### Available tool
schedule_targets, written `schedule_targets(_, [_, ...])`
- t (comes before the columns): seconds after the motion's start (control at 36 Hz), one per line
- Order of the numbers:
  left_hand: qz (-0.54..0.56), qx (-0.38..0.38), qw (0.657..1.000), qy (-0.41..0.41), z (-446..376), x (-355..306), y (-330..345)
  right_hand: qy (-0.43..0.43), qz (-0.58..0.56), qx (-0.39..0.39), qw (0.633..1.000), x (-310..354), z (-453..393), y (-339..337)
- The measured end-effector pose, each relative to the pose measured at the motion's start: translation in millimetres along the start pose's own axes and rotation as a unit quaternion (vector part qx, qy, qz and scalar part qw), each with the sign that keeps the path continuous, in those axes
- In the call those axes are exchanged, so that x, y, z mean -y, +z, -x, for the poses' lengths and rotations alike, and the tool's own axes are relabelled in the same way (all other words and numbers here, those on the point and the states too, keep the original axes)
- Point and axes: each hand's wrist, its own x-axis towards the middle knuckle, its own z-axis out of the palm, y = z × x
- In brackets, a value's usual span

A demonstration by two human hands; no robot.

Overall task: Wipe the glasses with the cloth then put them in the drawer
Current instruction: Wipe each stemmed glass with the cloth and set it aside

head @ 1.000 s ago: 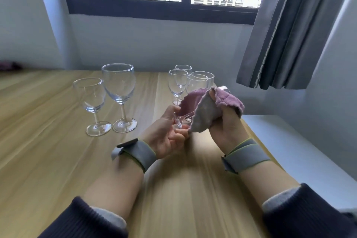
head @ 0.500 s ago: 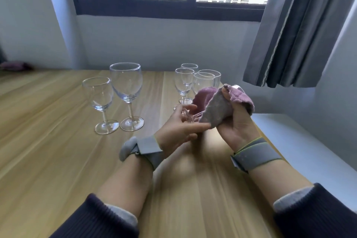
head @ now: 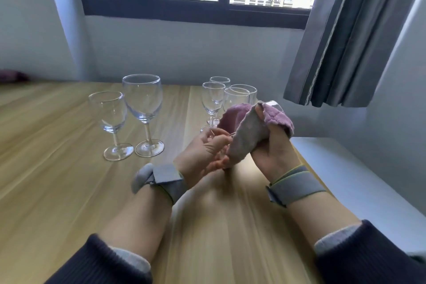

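My left hand [head: 202, 152] holds a tilted wine glass [head: 273, 104] by its stem and foot above the wooden table [head: 69, 180]. Most of that glass is hidden inside a pink-and-grey cloth [head: 250, 131]. My right hand [head: 274, 147] grips the cloth around the bowl, thumb on top. Two wine glasses stand upright at the left: a smaller one [head: 110, 122] and a taller one [head: 145, 110]. Several more glasses [head: 214, 99] stand behind my hands.
A white low surface [head: 357, 180] runs along the table's right edge. A grey curtain [head: 350, 30] hangs at the upper right, under a dark-framed window [head: 196, 11]. A dark pink thing [head: 11, 76] lies at the table's far left edge.
My left hand has turned palm-up on the stem and foot. The cloth has shifted a little round the bowl in my right hand. The standing glasses have not moved.
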Motion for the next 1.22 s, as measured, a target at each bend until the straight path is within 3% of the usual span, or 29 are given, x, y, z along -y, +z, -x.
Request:
schedule_targets(0.08, [-0.188, -0.046, 0.968, 0.158, -0.1, 2.3, -3.9, -0.01, -0.048, -0.017, 0.999, -0.9, 5.4, 9.5])
schedule_targets(0.17, [-0.271, -0.054, 0.933, 0.229, 1.0, 2.4, -8.6, -0.063, -0.198, 0.005, 0.978, -5.8, 5.6, 19.9])
schedule_targets(0.19, [-0.286, -0.054, 0.925, 0.244, 1.1, 2.8, -9.9, -0.044, -0.185, 0.009, 0.982, -4.3, 5.4, 17.8])
schedule_targets(0.25, [-0.294, -0.055, 0.921, 0.251, -0.4, 5.3, -9.8, -0.014, -0.048, -0.007, 0.999, 0.3, 5.4, 11.5])
schedule_targets(0.31, [-0.244, -0.051, 0.948, 0.196, -0.5, 6.2, -5.7, 0.016, 0.009, 0.015, 1.0, 4.0, 1.6, 1.7])
schedule_targets(0.39, [-0.021, 0.012, 1.0, -0.002, 4.0, 0.1, 2.7, 0.025, -0.054, 0.001, 0.998, 4.4, 3.3, 3.9])
schedule_targets(0.44, [0.087, 0.074, 0.989, -0.092, 6.0, -3.9, 3.0, 0.015, -0.044, 0.016, 0.999, 2.8, 1.7, 3.7])
schedule_targets(0.53, [0.192, 0.099, 0.967, -0.134, 2.4, -6.6, -4.4, -0.021, -0.012, 0.022, 0.999, 1.6, 2.0, 2.9])
schedule_targets(0.61, [0.182, 0.075, 0.972, -0.132, -0.4, -4.6, -5.6, -0.016, 0.007, 0.029, 0.999, -0.2, 6.4, 5.0])
schedule_targets(0.67, [0.13, 0.054, 0.985, -0.1, 0.1, -3.2, 0.2, -0.011, 0.0, 0.034, 0.999, 0.5, 7.7, 4.9])
schedule_targets(0.75, [-0.05, 0.004, 0.998, 0.027, -1.6, 2.4, 6.6, -0.018, -0.041, 0.006, 0.999, 2.8, 9.8, 8.1])
schedule_targets(0.83, [-0.21, -0.028, 0.967, 0.141, -3.1, 9.7, 3.8, -0.053, -0.064, -0.038, 0.996, -0.5, 12.3, 12.4])
schedule_targets(1.0, [-0.385, -0.054, 0.882, 0.267, -3.2, 11.3, -7.2, -0.038, -0.051, -0.056, 0.996, -2.8, 13.0, 13.0])
schedule_targets(1.06, [-0.406, -0.066, 0.866, 0.285, -4.7, 12.1, -8.0, -0.013, -0.039, -0.052, 0.998, -1.5, 13.9, 11.1])
schedule_targets(1.11, [-0.394, -0.066, 0.87, 0.288, -5.1, 13.9, -7.2, -0.01, -0.039, -0.044, 0.998, -1.8, 14.1, 11.6])
schedule_targets(1.22, [-0.289, -0.02, 0.927, 0.237, -3.2, 14.8, -4.0, 0.011, 0.006, 0.012, 1.0, 1.0, 7.1, 4.1])
